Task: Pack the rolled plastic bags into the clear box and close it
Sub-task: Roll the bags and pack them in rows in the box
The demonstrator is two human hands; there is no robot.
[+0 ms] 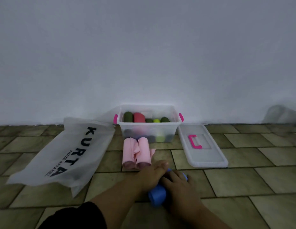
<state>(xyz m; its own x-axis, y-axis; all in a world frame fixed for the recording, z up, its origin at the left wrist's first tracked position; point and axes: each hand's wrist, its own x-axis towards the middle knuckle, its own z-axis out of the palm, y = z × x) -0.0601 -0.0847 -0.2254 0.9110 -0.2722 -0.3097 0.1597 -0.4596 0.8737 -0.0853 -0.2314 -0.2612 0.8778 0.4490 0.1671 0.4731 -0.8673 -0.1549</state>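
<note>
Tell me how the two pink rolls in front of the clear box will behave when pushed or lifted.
The pink rolls lie on their sides on the tiled floor, so a sideways push would probably roll them. Their loose flaps suggest thin, soft plastic: likely light, squashy, and apt to unroll.

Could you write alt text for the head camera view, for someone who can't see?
A person's left hand and right hand rest on a blue roll on a tiled floor. Beyond lie two pink rolls, an open clear box holding coloured rolls, its lid at right, and a white bag at left.
</note>
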